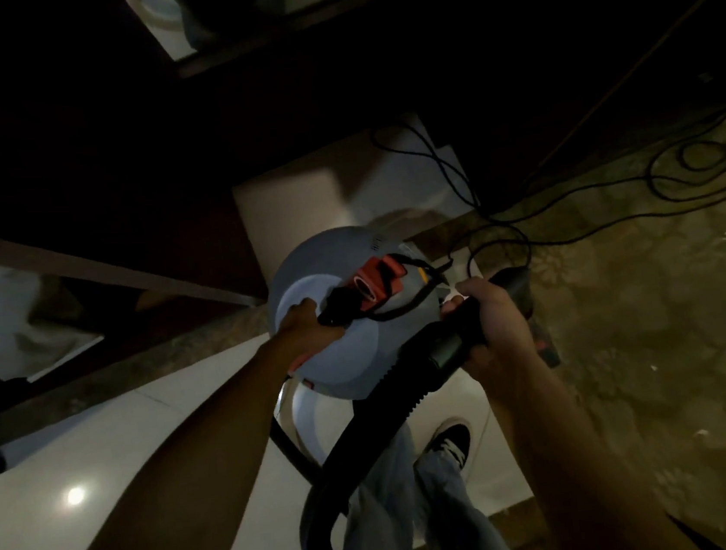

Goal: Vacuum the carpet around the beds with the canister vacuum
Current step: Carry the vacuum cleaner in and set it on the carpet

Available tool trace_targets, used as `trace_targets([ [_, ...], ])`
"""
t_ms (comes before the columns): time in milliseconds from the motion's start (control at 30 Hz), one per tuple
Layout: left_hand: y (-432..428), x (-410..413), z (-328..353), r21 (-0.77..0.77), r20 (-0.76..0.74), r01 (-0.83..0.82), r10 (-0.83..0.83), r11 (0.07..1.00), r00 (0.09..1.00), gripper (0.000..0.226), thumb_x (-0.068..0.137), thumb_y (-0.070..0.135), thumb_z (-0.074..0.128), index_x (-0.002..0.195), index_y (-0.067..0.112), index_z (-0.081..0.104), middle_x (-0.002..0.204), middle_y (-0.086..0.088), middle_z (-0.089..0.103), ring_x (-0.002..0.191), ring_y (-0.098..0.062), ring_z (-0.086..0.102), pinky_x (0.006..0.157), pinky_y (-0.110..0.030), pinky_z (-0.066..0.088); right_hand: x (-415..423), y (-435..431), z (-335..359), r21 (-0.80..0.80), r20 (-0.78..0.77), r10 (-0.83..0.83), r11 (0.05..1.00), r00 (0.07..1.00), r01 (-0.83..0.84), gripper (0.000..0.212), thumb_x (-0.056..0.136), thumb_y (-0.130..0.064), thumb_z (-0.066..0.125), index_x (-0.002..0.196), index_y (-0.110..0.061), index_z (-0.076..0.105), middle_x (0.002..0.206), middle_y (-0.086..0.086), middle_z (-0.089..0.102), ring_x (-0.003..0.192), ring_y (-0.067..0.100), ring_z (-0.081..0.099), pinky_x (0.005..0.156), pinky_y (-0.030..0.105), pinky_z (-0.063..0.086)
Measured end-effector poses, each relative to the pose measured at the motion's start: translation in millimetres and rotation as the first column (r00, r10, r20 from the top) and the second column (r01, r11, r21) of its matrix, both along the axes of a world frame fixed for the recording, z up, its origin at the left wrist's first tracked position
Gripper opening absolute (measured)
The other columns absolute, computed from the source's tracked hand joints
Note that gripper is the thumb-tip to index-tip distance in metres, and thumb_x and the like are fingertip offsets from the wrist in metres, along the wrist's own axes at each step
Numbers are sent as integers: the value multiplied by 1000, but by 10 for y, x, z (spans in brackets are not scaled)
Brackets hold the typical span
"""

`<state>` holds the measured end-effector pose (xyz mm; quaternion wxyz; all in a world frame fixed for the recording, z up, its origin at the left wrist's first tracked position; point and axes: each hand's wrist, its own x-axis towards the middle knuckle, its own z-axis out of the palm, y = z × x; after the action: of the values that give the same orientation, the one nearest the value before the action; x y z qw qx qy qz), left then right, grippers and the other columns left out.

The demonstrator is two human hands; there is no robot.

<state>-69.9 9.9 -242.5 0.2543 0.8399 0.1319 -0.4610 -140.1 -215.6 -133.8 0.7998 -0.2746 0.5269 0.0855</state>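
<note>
l hand: closed on the black handle on top of the canister vacuum, arm reaching in from lower left
r hand: wrapped tight round the black hose end, fingers curled over it
vacuum: grey dome w/ orange top part, on pale tile floor just beside carpet
hose: loops down past the jeans leg
cables: loose coils on carpet, upper right
shoe: on tile, near carpet edge
</note>
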Motion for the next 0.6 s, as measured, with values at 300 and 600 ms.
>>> trace_targets([
  [300, 87, 7, -631, 72, 50, 203, -207, 976, 977, 62, 79, 32, 81, 126, 7, 50, 120, -13, 64, 109, -31, 63, 91, -43, 54, -165, 51, -99, -48, 19, -4, 999, 1000, 4, 12, 89, -2, 63, 93, -9, 54, 69, 5, 54, 58, 14, 55, 63, 30, 49],
  [600, -14, 105, -904, 33, 79, 211, -213, 977, 974, 38, 82, 29, 80, 115, 19, 65, 105, -5, 71, 95, -26, 68, 80, -34, 56, -352, 248, -282, -12, -162, -143, 990, 976, 143, 14, 87, -1, 65, 92, -8, 54, 61, 6, 55, 52, 17, 56, 58, 32, 48],
])
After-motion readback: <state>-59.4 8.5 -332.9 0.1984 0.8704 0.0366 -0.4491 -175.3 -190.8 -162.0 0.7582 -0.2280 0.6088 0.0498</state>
